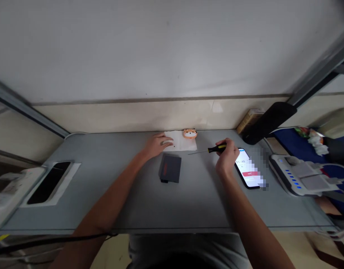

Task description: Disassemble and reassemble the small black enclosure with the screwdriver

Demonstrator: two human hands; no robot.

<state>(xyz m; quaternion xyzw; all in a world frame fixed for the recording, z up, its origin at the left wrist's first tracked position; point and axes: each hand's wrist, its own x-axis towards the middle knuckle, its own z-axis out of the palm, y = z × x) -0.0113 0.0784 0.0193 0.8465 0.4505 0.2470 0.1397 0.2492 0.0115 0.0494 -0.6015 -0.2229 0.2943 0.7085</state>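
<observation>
My left hand point(156, 145) rests at the left edge of a white paper sheet point(181, 142), its fingers apart and touching the paper. A tiny dark piece point(174, 146) lies by its fingertips, too small to name. My right hand point(228, 155) is closed around the black and yellow handle of a screwdriver point(216, 148). Its thin shaft points left, toward the paper. Between my arms, on the grey table, lies a flat dark box-shaped object point(171, 170) with faint red lettering; neither hand touches it. An orange animal-face case point(190, 133) sits at the paper's back right.
A lit phone point(248, 168) lies just right of my right hand. Further right are a white power strip point(295, 175) with plugs and a black cylinder point(268, 123). At left, a dark-screened phone point(50, 183) lies on white paper. A wall closes off the table's point(200, 201) back.
</observation>
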